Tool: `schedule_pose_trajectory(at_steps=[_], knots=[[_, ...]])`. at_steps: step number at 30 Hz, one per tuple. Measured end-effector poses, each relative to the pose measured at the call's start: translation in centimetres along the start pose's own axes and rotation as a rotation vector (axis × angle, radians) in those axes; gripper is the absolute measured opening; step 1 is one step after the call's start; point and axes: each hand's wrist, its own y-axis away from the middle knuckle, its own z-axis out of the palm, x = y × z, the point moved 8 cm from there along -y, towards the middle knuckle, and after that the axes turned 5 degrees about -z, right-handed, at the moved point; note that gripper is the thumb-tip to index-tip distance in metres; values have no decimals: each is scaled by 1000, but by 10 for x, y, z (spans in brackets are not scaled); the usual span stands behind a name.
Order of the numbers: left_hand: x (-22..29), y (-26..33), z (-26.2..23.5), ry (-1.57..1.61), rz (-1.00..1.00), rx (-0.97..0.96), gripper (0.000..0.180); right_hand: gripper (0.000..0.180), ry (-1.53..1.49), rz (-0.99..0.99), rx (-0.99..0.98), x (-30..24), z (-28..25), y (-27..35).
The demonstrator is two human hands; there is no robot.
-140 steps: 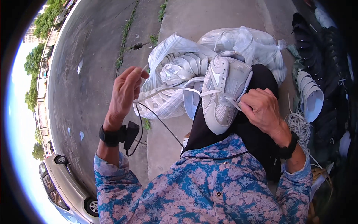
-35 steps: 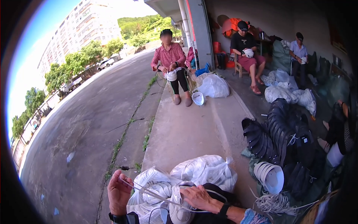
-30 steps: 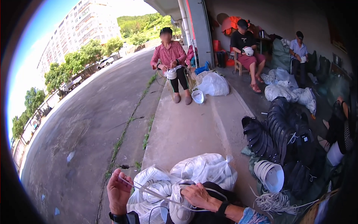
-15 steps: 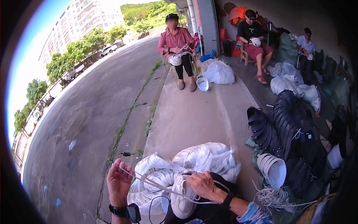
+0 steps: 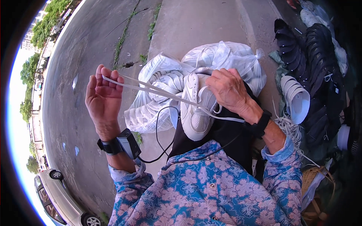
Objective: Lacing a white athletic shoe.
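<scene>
A white sneaker (image 5: 195, 122) rests on my dark-trousered lap, its toe toward me. A flat white shoelace (image 5: 158, 91) runs taut from the shoe's eyelets out to the left. My left hand (image 5: 105, 98) is raised palm up, with the lace looped over its bent fingers. On the shoe's right side, near the opening, my right hand (image 5: 230, 90) is closed against the upper; its fingertips are partly hidden. Another length of lace lies across the shoe and passes under my right wrist.
Clear plastic bags (image 5: 241, 62) of white shoes lie just beyond my knees. To the right are nested white shoe uppers (image 5: 296, 100), a heap of laces (image 5: 288, 128), rows of black shoe uppers (image 5: 320, 75) and a wicker basket (image 5: 311, 179). A thin black cable (image 5: 154, 160) crosses my lap.
The view has tilted down, so the seated people have left it and my shirt shows. My left hand still holds the lace stretched, and my right hand stays at the shoe.
</scene>
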Motion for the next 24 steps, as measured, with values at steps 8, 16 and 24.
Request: schedule_pose_trajectory(at_steps=[8,16,24], knots=[[-46,13,-11,83,-139,24,37,4,53,429,-5,103,-66,93],[-72,10,-32,87,-196,155,38,31,4,292,-23,47,-50,66],[-73,0,-18,107,-221,80,38,13,-26,-30,-142,-17,0,22]])
